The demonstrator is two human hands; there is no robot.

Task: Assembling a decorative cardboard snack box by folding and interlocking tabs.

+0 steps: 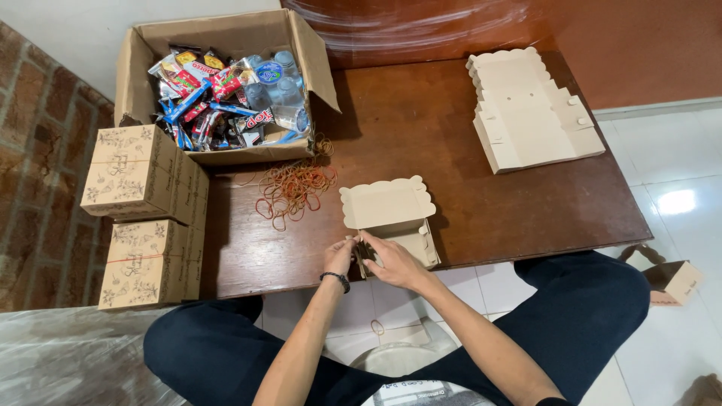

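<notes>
A small beige cardboard box with a scalloped lid stands open at the near edge of the low brown wooden table, its lid tipped back so the inside is reachable. Both hands work its near-left corner: the left hand, wearing a dark wristband, pinches a flap there with narrowed fingers, while the right hand closes on the front wall to steady it. Left of the box lies a loose heap of orange rubber bands, within easy reach. Beyond them sits a large open brown carton of snack packets and water cups. Far right of the box, flat unfolded box blanks are stacked. Two finished, banded patterned boxes stand stacked off the table's left edge.
</notes>
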